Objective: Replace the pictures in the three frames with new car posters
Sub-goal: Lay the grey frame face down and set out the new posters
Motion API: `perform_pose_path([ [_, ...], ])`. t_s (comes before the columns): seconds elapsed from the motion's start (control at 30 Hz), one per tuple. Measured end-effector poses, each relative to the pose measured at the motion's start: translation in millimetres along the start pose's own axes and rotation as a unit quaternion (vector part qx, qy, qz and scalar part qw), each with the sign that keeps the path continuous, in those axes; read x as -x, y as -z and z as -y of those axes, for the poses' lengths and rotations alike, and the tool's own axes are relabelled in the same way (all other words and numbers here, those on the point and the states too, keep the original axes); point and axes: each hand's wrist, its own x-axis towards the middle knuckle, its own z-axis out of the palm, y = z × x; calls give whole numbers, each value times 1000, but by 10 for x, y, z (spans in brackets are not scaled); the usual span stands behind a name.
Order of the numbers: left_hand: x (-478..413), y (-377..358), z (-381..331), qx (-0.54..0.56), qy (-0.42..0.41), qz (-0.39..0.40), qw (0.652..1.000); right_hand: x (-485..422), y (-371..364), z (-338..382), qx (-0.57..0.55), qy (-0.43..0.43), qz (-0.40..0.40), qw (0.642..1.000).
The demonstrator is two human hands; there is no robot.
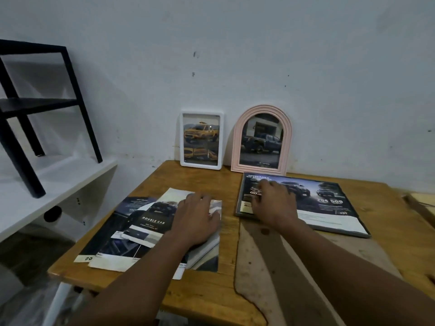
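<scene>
A large flat frame (334, 229) lies on the wooden table (211, 292) at the right, with a dark car poster (324, 198) spread over it. My right hand (274, 203) rests on the poster's left part, fingers bent down onto it. To the left lies a loose pile of car posters (131, 231), one reading "DOUBLE CAB". My left hand (196, 218) lies flat on the pile's right side. Against the wall stand a white frame (201, 140) with a yellow car picture and a pink arched frame (261, 140) with a dark truck picture.
A white shelf (47, 191) at the left carries a black metal stand (35, 109). A brown backing board (259, 267) lies on the table under my right forearm. A wooden piece (421, 205) shows at the far right edge.
</scene>
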Motion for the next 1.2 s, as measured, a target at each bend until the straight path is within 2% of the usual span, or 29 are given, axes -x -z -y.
perform_pose_path([
  [0.07,-107,-42,-293,44,-15,4,999,-36,166,-318,25,-81,-18,996],
  [0.17,-240,-131,-688,48,-39,15,998,21,411,-825,44,-200,-24,979],
  [0.3,-343,-293,-940,18,-38,51,998,171,523,-1312,55,-272,11,961],
  [0.4,-376,-401,-951,11,-29,44,999,227,434,-1394,15,-274,-2,962],
  [0.63,-442,-260,-688,79,35,15,996,167,192,-1116,-17,-214,-21,976],
  [0.77,-477,-180,-536,132,72,24,988,120,126,-1025,-10,-245,-11,969],
  [1.0,-491,-240,-484,124,63,31,990,74,129,-990,-22,-279,-8,960],
  [1.2,-484,-267,-472,124,57,28,990,91,148,-983,-14,-255,-74,964],
])
